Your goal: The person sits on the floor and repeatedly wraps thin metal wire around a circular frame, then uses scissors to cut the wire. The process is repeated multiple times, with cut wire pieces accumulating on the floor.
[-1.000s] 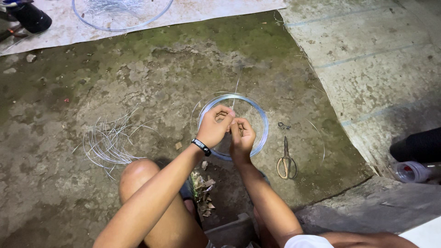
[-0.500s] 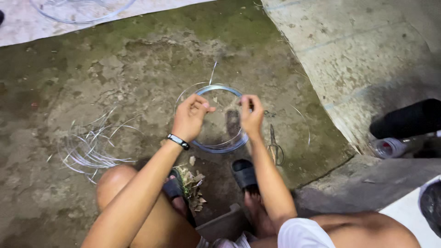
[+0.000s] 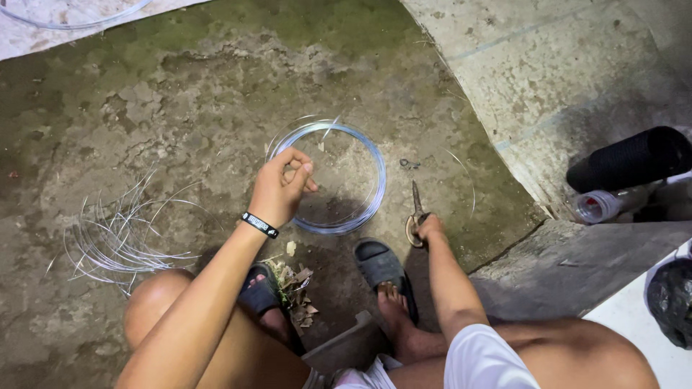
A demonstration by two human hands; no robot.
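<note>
Head camera, looking down at a cracked concrete floor (image 3: 180, 108). A coil of thin wire (image 3: 328, 176) lies flat at frame centre. The left hand (image 3: 281, 191) sits at the coil's 9 o'clock edge, fingers curled and thumb and fingertips pinched together at the wire; whether a strand is actually held between them cannot be told. A black wristband (image 3: 259, 225) circles the left wrist.

The right hand (image 3: 430, 227) is at 4 o'clock from the coil, just outside its rim, closed over the handles of a pair of scissors (image 3: 416, 209) that lie on the floor with the blades pointing toward 12 o'clock.

A loose bundle of cut wire strands (image 3: 122, 234) lies at 8 o'clock from the coil, well apart from it. A black sandal (image 3: 382, 266) with a bare foot is at 6 o'clock, just beside the coil's lower rim, and a small heap of dry leaf scraps (image 3: 295, 284) lies at 7 o'clock. A black cylinder (image 3: 631, 158) rests on the raised concrete ledge at 3 o'clock, with a clear plastic bottle (image 3: 598, 205) just below it.
</note>
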